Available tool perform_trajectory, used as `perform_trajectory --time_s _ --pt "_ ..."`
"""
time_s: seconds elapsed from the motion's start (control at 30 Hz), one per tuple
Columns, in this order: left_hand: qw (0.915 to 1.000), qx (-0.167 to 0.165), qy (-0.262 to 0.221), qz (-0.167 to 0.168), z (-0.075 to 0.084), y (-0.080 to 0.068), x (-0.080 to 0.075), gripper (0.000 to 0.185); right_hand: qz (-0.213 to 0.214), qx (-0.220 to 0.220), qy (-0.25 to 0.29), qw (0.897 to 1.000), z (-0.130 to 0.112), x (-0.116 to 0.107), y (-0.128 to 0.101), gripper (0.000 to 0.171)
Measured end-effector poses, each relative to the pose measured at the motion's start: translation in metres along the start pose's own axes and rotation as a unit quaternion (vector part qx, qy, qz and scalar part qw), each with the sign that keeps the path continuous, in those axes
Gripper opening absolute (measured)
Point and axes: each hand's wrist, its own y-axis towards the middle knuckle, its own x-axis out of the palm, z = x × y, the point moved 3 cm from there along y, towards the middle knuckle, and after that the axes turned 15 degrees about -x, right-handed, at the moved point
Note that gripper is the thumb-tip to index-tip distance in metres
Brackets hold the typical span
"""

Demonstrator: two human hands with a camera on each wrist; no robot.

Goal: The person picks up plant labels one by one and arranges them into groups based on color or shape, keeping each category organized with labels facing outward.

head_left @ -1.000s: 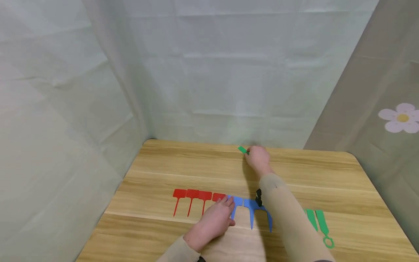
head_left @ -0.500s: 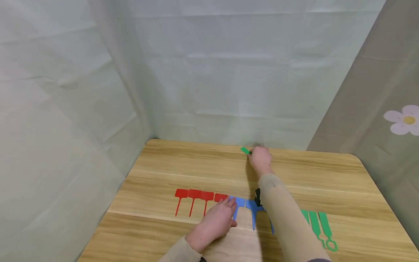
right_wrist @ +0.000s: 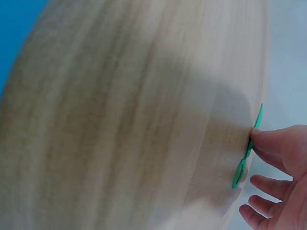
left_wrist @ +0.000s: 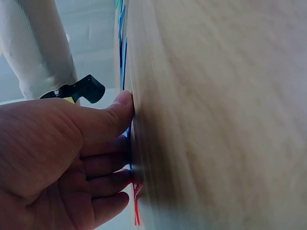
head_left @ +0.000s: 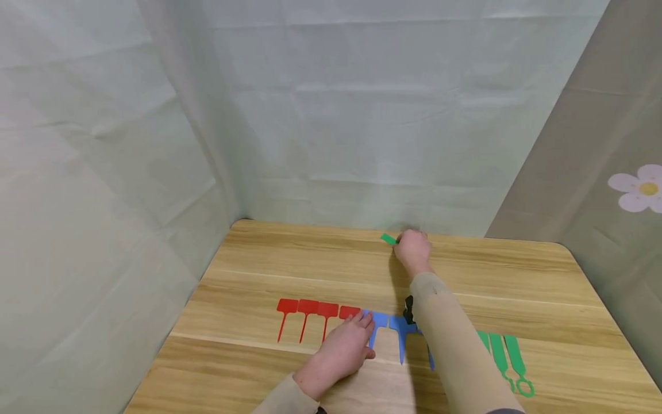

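Observation:
Near the back edge of the table, my right hand [head_left: 412, 252] pinches a green plant label [head_left: 388, 238] between thumb and forefinger. In the right wrist view the ring end of this green label [right_wrist: 238, 173] hangs out below the thumb, right at the wood. My left hand [head_left: 341, 347] lies with its fingers extended, resting where the red and blue T-shaped plant labels meet. It partly covers a red label [head_left: 349, 312] and a blue label [head_left: 380, 319]. More red labels [head_left: 287, 306] lie to its left, and more blue ones [head_left: 401, 339] to its right.
Several green ring-ended labels [head_left: 515, 353] lie at the right of the row, some hidden by my right sleeve [head_left: 455, 339]. A pale cloth [head_left: 336, 115] hangs behind the wooden table [head_left: 248, 259]. A black wrist strap [head_left: 408, 310] shows by the right sleeve.
The head view has turned slightly, so everything appears a little further right. Both hands keep their places on the table, the right still pinching the green plant label.

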Motion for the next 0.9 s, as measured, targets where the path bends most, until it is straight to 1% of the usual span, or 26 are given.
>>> perform_trajectory --time_s 0.13,0.27,0.37,0.57,0.8,0.9 --pt "1.0 0.0 0.0 -0.002 0.0 -0.001 -0.001 0.064 -0.012 0.002 0.003 1.0 0.0 -0.001 -0.001 0.019" --pt "1.0 0.001 0.001 -0.004 0.0 -0.002 -0.001 0.063 -0.025 -0.006 0.01 1.0 -0.002 -0.004 -0.005 0.02" --pt "1.0 0.002 0.002 -0.001 0.0 -0.002 -0.001 0.063 -0.028 -0.012 0.017 0.999 -0.004 -0.008 -0.007 0.022" --pt "0.9999 0.008 0.003 0.008 0.0 -0.003 0.0 0.063 -0.032 -0.008 0.034 0.999 -0.001 -0.01 -0.009 0.028" --pt "0.9999 0.009 0.004 0.006 0.001 -0.002 -0.001 0.064 -0.032 -0.01 0.03 0.999 0.001 -0.012 -0.011 0.022" --pt "0.9999 0.011 0.008 0.011 0.001 -0.003 -0.002 0.063 -0.03 -0.012 0.025 0.999 0.002 -0.011 -0.013 0.023"
